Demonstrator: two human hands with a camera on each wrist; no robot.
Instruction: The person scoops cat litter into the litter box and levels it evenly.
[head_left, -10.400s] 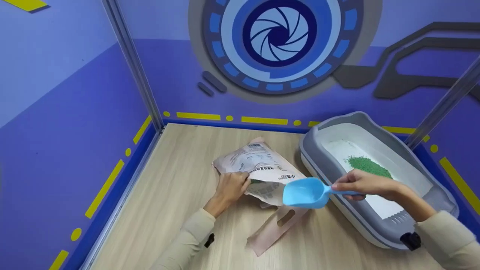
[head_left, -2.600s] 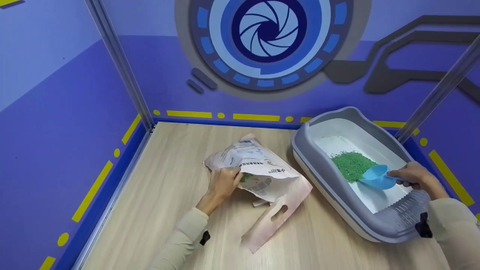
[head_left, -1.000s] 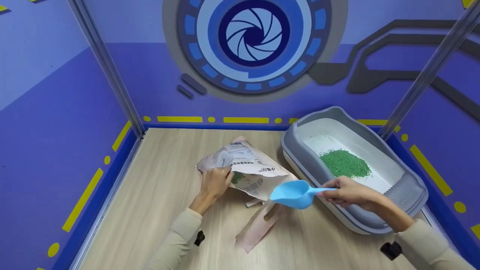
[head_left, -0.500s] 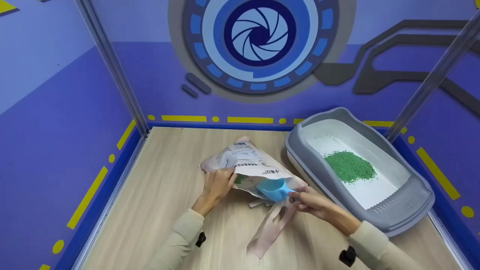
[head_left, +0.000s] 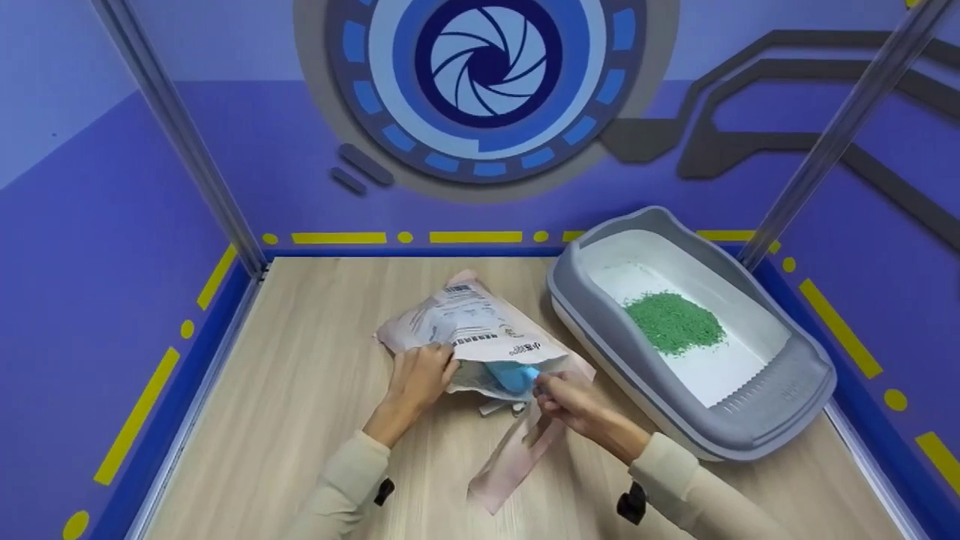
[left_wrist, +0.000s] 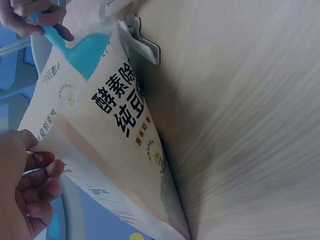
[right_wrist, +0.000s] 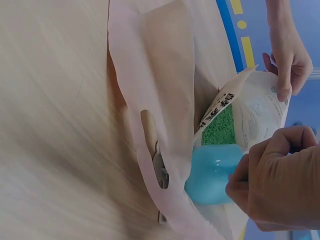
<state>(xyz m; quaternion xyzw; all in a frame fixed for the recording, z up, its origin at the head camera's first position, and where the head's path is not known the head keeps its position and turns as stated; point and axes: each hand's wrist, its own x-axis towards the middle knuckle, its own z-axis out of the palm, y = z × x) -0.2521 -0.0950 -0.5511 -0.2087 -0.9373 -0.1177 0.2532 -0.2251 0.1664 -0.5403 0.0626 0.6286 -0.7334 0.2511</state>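
Note:
A pale pink printed litter bag [head_left: 480, 319] lies on its side with its mouth facing me. At the mouth's left, my left hand [head_left: 420, 379] pinches the upper edge between thumb and fingers and holds it up. My right hand [head_left: 574, 405] grips the handle of a light blue scoop [head_left: 512, 376], whose bowl is inside the bag's mouth. Green litter [right_wrist: 218, 126] shows deeper in the bag in the right wrist view. Whether the scoop holds any litter is hidden. The bag's pink strip with a handle hole [head_left: 504, 469] hangs toward me on the table.
On the right stands a grey-and-white litter box [head_left: 780, 424] with a heap of green litter [head_left: 675, 322] on its white floor. A white clip [left_wrist: 142, 45] lies beside the bag's mouth. Blue-purple panels [head_left: 135, 247] bound the wooden table [head_left: 315, 322] at back and sides.
The scoop went from the litter box back over to the bag, and its bowl has now entered the mouth. The heap in the box is larger than ten seconds ago. My left hand kept its hold.

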